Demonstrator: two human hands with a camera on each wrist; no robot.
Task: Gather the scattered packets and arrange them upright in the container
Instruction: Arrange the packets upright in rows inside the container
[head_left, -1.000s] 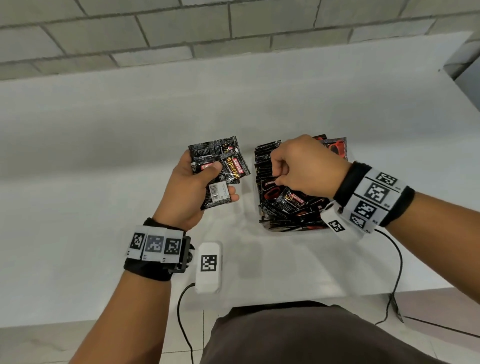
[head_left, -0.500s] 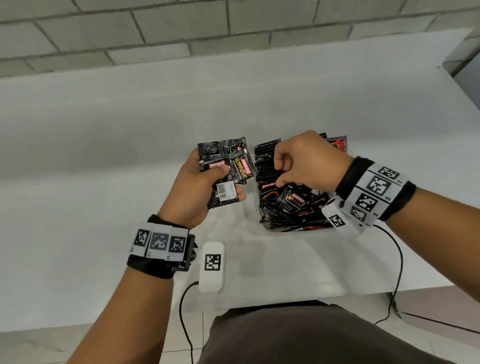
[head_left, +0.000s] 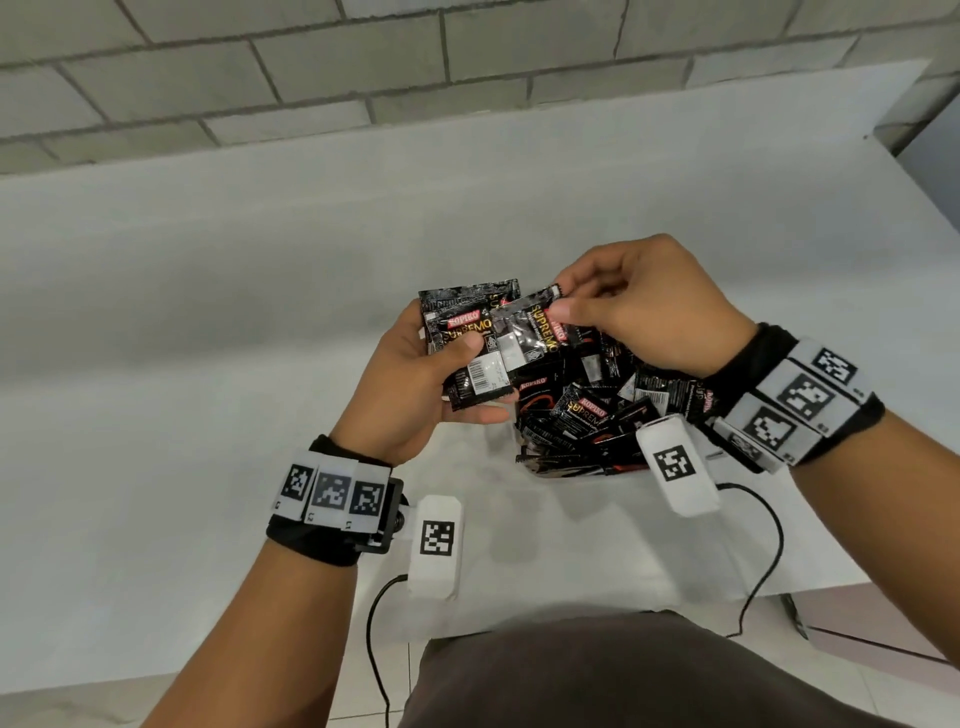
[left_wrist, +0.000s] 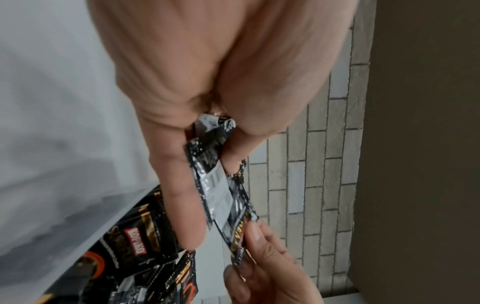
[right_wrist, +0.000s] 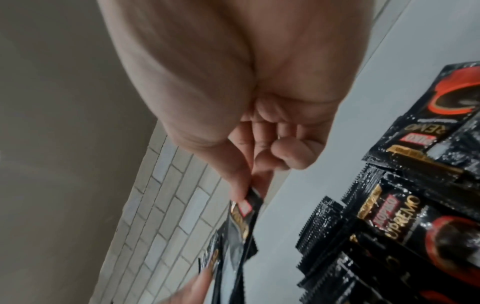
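Observation:
The packets are black coffee sachets with red and gold print. My left hand (head_left: 483, 379) grips a small stack of packets (head_left: 457, 332) just left of the container, thumb on the front. My right hand (head_left: 563, 299) pinches the top corner of the front packet (head_left: 524, 332) of that stack between thumb and forefinger. In the left wrist view the held stack (left_wrist: 218, 185) runs from my left fingers to my right fingertips (left_wrist: 257, 234). In the right wrist view the pinched packet (right_wrist: 242, 214) hangs from my thumb. The clear container (head_left: 571, 474) holds several packets (head_left: 587, 410), some upright, some leaning.
The container stands on a white table (head_left: 208, 364) near its front edge. A grey brick wall (head_left: 363, 67) runs behind it. Cables (head_left: 763, 561) hang from both wrist units over the table's front edge. My dark-clothed lap (head_left: 623, 675) is below.
My right hand has left the packets in the container, moved left and up, and taken hold of the front packet in my left hand. The left hand has shifted slightly right.

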